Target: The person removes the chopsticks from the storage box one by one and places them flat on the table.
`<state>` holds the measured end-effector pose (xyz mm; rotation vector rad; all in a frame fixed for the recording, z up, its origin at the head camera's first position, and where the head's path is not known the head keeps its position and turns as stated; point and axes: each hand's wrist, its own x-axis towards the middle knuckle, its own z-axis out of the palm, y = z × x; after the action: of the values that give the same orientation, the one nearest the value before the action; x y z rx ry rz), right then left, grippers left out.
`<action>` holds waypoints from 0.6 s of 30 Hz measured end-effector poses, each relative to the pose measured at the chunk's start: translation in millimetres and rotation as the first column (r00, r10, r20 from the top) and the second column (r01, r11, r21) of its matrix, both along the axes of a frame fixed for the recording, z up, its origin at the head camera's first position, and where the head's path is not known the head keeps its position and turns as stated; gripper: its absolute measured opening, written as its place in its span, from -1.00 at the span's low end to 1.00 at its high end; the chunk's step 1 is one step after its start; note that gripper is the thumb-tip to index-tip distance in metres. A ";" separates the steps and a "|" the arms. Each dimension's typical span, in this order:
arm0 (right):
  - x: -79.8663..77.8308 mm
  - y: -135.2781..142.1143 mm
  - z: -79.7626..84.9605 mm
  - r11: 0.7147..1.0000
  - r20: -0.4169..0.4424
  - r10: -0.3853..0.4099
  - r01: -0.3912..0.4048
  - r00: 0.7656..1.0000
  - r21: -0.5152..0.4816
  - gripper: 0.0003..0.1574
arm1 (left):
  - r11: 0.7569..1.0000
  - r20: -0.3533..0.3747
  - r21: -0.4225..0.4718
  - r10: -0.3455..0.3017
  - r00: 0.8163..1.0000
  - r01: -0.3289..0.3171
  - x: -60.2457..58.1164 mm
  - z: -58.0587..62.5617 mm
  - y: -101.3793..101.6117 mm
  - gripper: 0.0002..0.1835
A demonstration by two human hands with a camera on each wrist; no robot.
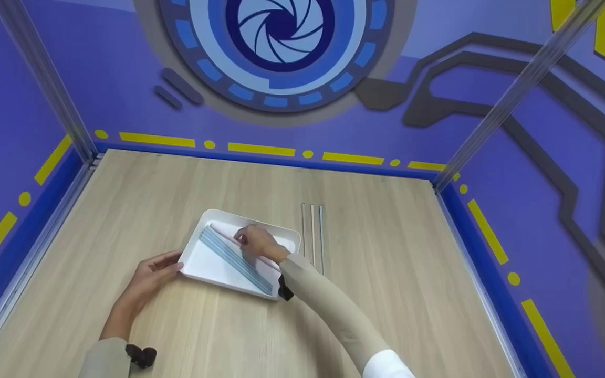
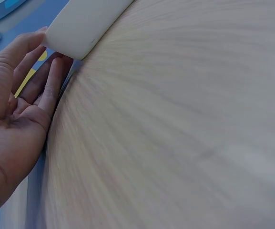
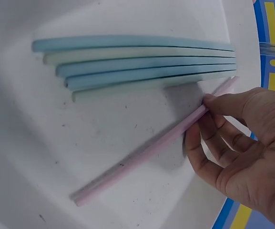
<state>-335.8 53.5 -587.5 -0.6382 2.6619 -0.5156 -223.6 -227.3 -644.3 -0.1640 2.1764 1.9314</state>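
The pink straw (image 3: pixel 149 149) slants across the white tray (image 1: pixel 197 258) before me, pinched in the right hand (image 1: pixel 257 243) between thumb and fingers, beside five blue and pale-green straws (image 3: pixel 142 64); the left hand (image 1: pixel 148 278) grips the tray's corner.

3 purple-blue walls (image 1: pixel 113 68), low yellow dashes (image 1: pixel 261 149), 2 metallic corner posts (image 1: pixel 40 68), round aperture graphic (image 1: pixel 280 25) at back; pale wood-grain tabletop (image 1: pixel 397 262).

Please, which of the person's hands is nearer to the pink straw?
The right. The right hand pinches the pink straw itself, while the left hand is farther away, touching the left end of the white tray.
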 end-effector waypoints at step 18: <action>-3.9 11.1 15.0 0.996 -0.045 0.025 -0.028 0.999 -0.087 -0.63 | 0.999 -0.019 0.036 0.006 1.000 -0.005 1.1 -4.0 -0.7 -0.29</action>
<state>-339.7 64.7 -572.5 -0.7169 2.6797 -0.6201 -222.6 -228.0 -648.3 -0.1457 2.1534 1.9818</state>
